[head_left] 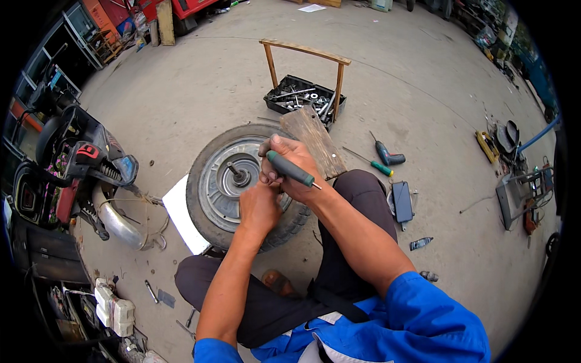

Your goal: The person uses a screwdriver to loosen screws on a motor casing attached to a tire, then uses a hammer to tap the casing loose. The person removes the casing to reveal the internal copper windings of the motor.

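A scooter wheel (201, 172) with a black tyre and grey metal hub lies between my knees, its axle (235, 170) sticking up. My right hand (296, 158) is closed round a screwdriver (289, 167) with a grey and green handle. A short metal end pokes out toward my right forearm; the rest is hidden in my fingers. My left hand (260, 209) is closed just below the right one, over the hub's right side. What its fingers hold, if anything, is hidden. Beyond my right hand, a worn wooden board (313, 142) leans over the tyre's edge.
A wooden-handled toolbox (278, 109) full of sockets and wrenches stands ahead. Right of my knee lie a green-handled screwdriver (381, 168), a pistol-shaped power tool (390, 156) and a phone (402, 201). A white board (181, 215) sits under the wheel; a partly dismantled scooter (91, 160) stands left.
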